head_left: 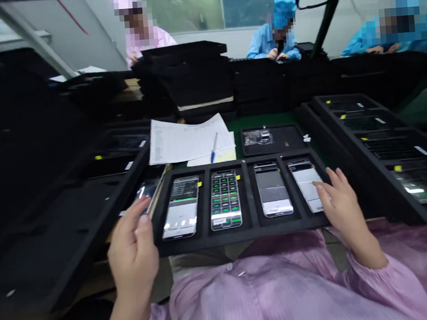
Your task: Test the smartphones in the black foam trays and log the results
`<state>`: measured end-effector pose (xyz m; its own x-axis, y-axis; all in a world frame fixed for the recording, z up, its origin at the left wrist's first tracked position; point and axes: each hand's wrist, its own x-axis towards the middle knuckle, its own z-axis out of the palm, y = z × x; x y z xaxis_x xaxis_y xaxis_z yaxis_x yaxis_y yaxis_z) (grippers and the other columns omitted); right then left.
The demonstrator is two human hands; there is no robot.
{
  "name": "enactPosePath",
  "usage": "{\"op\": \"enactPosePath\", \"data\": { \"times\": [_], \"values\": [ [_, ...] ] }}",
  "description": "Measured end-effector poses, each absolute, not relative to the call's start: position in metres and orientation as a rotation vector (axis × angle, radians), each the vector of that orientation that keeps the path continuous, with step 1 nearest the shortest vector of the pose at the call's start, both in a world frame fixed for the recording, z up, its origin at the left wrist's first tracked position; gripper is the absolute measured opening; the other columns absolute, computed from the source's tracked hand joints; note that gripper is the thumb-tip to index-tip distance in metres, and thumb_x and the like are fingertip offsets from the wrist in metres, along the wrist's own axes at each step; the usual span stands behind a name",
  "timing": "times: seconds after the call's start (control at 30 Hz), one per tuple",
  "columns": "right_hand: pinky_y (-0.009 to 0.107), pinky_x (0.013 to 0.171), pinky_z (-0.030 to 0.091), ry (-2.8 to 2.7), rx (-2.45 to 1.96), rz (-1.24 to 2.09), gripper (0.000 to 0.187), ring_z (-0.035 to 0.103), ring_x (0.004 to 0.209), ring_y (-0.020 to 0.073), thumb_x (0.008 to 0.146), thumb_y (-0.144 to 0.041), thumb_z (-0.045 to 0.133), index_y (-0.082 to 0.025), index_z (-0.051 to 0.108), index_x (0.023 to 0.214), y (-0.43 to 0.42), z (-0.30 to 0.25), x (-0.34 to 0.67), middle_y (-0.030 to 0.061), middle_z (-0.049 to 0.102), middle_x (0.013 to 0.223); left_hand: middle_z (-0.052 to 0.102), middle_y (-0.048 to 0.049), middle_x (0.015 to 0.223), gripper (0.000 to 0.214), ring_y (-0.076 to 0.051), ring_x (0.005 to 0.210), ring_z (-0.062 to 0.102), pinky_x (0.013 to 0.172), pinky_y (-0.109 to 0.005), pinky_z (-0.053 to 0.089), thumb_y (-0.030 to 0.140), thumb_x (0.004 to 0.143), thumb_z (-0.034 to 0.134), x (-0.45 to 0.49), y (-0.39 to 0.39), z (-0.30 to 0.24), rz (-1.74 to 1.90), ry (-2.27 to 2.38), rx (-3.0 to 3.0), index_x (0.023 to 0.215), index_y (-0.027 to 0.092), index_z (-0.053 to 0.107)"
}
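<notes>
A black tray with several compartments lies in front of me. Its phones face up with screens lit: a half-dark one, one with a green-marked grid, a grey one and a mostly white one at the right end. My right hand is over that last phone, fingers apart, a fingertip at its screen. Left of the tray, my left hand has thumb and fingers closed on the lower end of a tilted phone, whose screen reflects light.
Printed sheets and a blue pen lie behind the tray, near a small dark tray with bagged parts. Trays with phones stand on the right and left. Black stacked trays rise behind; three people sit beyond.
</notes>
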<state>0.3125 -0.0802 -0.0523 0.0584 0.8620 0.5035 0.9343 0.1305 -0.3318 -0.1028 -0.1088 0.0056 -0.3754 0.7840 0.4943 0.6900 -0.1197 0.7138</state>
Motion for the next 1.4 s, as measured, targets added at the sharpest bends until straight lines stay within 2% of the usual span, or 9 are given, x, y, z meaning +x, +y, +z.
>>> {"op": "enactPosePath", "data": {
  "times": [0.13,0.23,0.33,0.5,0.7,0.9,1.07,1.23,1.4],
  "values": [
    [0.059,0.111,0.038,-1.803,-1.672,-0.214,0.044,0.039,0.142,0.0361,0.099,-0.038,0.036,-0.014,0.071,0.111,-0.08,-0.057,0.319,0.0189,0.052,0.144,0.058,-0.0102,0.141,0.035,-0.032,0.139,0.044,0.116,-0.056,0.034,0.034,0.096,0.045,-0.13,-0.121,-0.017,1.167,1.983,2.182,0.122,0.024,0.066],
    [0.057,0.113,0.037,-1.798,-1.695,-0.216,0.045,0.041,0.141,0.0346,0.099,-0.041,0.035,-0.016,0.07,0.112,-0.08,-0.06,0.323,0.0184,0.054,0.142,0.044,-0.0115,0.154,0.035,-0.035,0.149,0.026,0.116,-0.059,0.032,0.031,0.095,0.047,-0.132,-0.124,-0.025,0.863,1.954,2.373,0.123,0.025,0.066],
    [0.053,0.114,0.037,-1.801,-1.717,-0.225,0.046,0.043,0.14,0.0335,0.099,-0.042,0.034,-0.016,0.069,0.111,-0.08,-0.061,0.325,0.0187,0.056,0.14,0.038,-0.0145,0.157,0.034,-0.036,0.151,0.019,0.115,-0.061,0.032,0.028,0.095,0.047,-0.129,-0.124,-0.026,0.779,1.936,2.447,0.122,0.021,0.066],
    [0.049,0.115,0.037,-1.768,-1.701,-0.239,0.046,0.047,0.138,0.0326,0.098,-0.043,0.034,-0.016,0.07,0.107,-0.081,-0.056,0.321,0.0176,0.06,0.135,0.044,-0.0175,0.153,0.04,-0.033,0.149,0.027,0.115,-0.055,0.033,0.019,0.093,0.046,-0.127,-0.126,-0.02,1.027,1.853,2.469,0.13,0.018,0.058],
    [0.049,0.112,0.041,-1.689,-1.687,-0.232,0.042,0.052,0.133,0.0318,0.098,-0.039,0.036,-0.016,0.07,0.109,-0.085,-0.05,0.313,0.0171,0.064,0.13,0.054,-0.0105,0.145,0.043,-0.031,0.138,0.044,0.113,-0.052,0.036,0.015,0.088,0.048,-0.126,-0.13,-0.023,1.152,1.761,2.475,0.127,0.026,0.061],
    [0.048,0.112,0.041,-1.666,-1.71,-0.217,0.039,0.054,0.132,0.0311,0.097,-0.037,0.039,-0.018,0.07,0.109,-0.09,-0.049,0.309,0.0162,0.065,0.129,0.063,-0.0121,0.132,0.043,-0.03,0.126,0.053,0.108,-0.05,0.039,0.018,0.09,0.044,-0.126,-0.13,-0.028,1.149,1.882,2.379,0.129,0.022,0.059],
    [0.05,0.112,0.041,-1.682,-1.683,-0.218,0.041,0.054,0.131,0.0321,0.097,-0.039,0.038,-0.016,0.07,0.107,-0.089,-0.05,0.308,0.0176,0.066,0.127,0.069,-0.0133,0.116,0.049,-0.031,0.116,0.056,0.102,-0.05,0.043,0.025,0.09,0.04,-0.132,-0.09,-0.008,0.917,2.029,2.268,0.136,0.015,0.052],
    [0.049,0.111,0.042,-1.698,-1.676,-0.21,0.041,0.055,0.131,0.0316,0.098,-0.039,0.037,-0.017,0.07,0.106,-0.089,-0.051,0.308,0.0171,0.066,0.126,0.063,-0.017,0.127,0.038,-0.033,0.13,0.048,0.114,-0.053,0.033,0.03,0.087,0.039,-0.14,-0.019,0.007,0.765,1.919,2.284,0.107,0.014,0.068],
    [0.046,0.11,0.043,-1.667,-1.677,-0.189,0.039,0.058,0.128,0.0304,0.098,-0.038,0.038,-0.017,0.07,0.106,-0.091,-0.053,0.307,0.0164,0.067,0.126,0.061,-0.0203,0.134,0.032,-0.039,0.138,0.041,0.115,-0.062,0.027,0.034,0.086,0.042,-0.135,0.01,-0.009,0.797,1.861,2.213,0.082,0.016,0.068]
  ]
}}
